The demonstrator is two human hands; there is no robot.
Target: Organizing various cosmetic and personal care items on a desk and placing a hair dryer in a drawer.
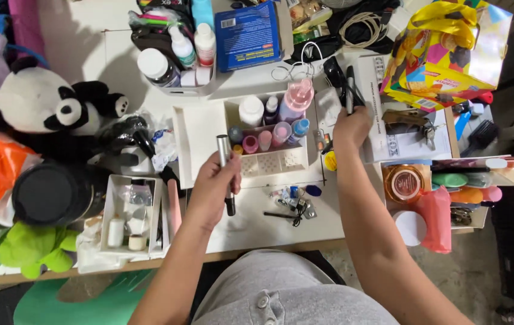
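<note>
l hand (212,189) wrapped round a silver-and-black pen-shaped tool (226,174), held upright just in front of the white organizer tray (200,135). r hand (350,126) closed on a black marker (349,90), right of the tray, over a printed sheet (401,144).

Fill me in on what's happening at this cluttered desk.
A person sits at a white desk crowded with bottles, boxes and soft toys. The left hand has its grip closed around a slim silver and black pen-shaped tool, held just in front of a white slotted organiser tray that holds small pastel bottles. The right hand grips a black marker-like stick farther back, beside a white printed booklet. A panda plush toy sits at the left.
</note>
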